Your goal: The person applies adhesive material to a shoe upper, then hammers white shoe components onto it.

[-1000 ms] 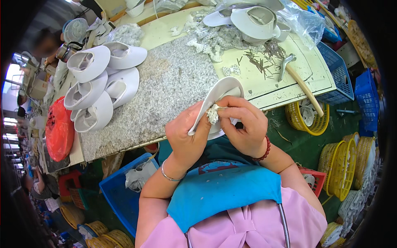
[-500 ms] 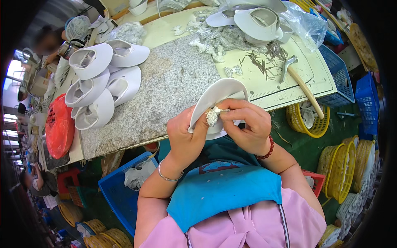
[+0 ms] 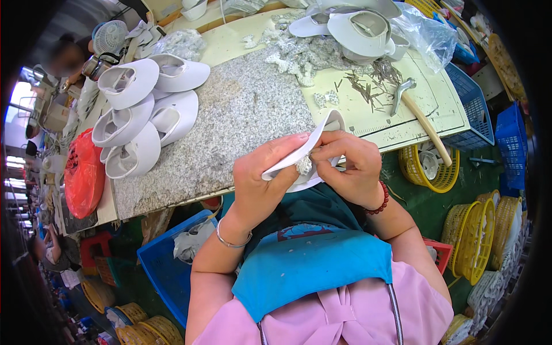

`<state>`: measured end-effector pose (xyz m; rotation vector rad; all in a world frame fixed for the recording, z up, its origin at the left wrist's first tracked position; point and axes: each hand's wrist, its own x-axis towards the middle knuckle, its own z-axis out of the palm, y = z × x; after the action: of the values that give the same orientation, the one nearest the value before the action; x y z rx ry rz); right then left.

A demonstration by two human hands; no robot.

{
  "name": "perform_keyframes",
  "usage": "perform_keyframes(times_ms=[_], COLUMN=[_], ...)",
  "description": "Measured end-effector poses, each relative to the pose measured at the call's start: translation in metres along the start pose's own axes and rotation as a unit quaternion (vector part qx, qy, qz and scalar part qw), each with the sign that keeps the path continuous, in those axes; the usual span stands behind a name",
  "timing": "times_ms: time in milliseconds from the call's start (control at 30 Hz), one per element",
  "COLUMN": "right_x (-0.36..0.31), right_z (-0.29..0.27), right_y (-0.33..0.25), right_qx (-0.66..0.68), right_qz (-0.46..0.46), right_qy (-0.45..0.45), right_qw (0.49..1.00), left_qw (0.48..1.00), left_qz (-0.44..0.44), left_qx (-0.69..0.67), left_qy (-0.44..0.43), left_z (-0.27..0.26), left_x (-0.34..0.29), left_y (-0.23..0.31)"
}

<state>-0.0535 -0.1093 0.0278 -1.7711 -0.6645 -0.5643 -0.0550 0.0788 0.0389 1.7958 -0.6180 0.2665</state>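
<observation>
Both hands hold one white shoe upper (image 3: 313, 144) just off the front edge of the speckled stone slab (image 3: 241, 115). My left hand (image 3: 261, 184) grips its lower edge from the left. My right hand (image 3: 351, 167) pinches the piece from the right, and a small glittery silver ornament (image 3: 303, 165) sits between the fingertips of both hands. A stack of several white shoe uppers (image 3: 144, 109) lies on the slab's left end. Loose silver ornaments (image 3: 299, 54) are scattered at the far side of the bench.
A hammer (image 3: 417, 112) with a wooden handle lies on the cream bench top, next to scattered small nails (image 3: 368, 86). More white uppers (image 3: 356, 26) are at the back. Blue crate (image 3: 167, 270) stands below left, yellow baskets (image 3: 477, 236) on the right, a red bag (image 3: 83, 172) at left.
The white upper has tipped from showing its broad face to nearly edge-on between the hands, which have stayed at the slab's front edge.
</observation>
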Motion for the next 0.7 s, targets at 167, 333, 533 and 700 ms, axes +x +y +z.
perform_keyframes(times_ms=[167,333,533,700], right_x=[0.004,0.003,-0.003,0.009], right_z=[-0.009,-0.011,-0.009,-0.013], right_y=[0.002,-0.003,-0.003,-0.006], right_qx=[0.044,0.009,-0.062,-0.174], right_qz=[0.025,0.027,-0.023,-0.074], right_qy=[-0.032,-0.028,0.003,0.066], right_qw=[0.998,0.999,0.998,0.98], left_qw=[1.0,0.999,0.998,0.994], left_qz=[-0.022,-0.016,0.0,0.046], left_qx=[0.013,0.036,0.06,0.092], left_qy=[0.004,0.022,0.023,0.024], left_z=[0.003,0.007,0.009,0.008], left_x=[0.001,0.002,0.001,0.0], left_y=[0.003,0.006,0.007,0.007])
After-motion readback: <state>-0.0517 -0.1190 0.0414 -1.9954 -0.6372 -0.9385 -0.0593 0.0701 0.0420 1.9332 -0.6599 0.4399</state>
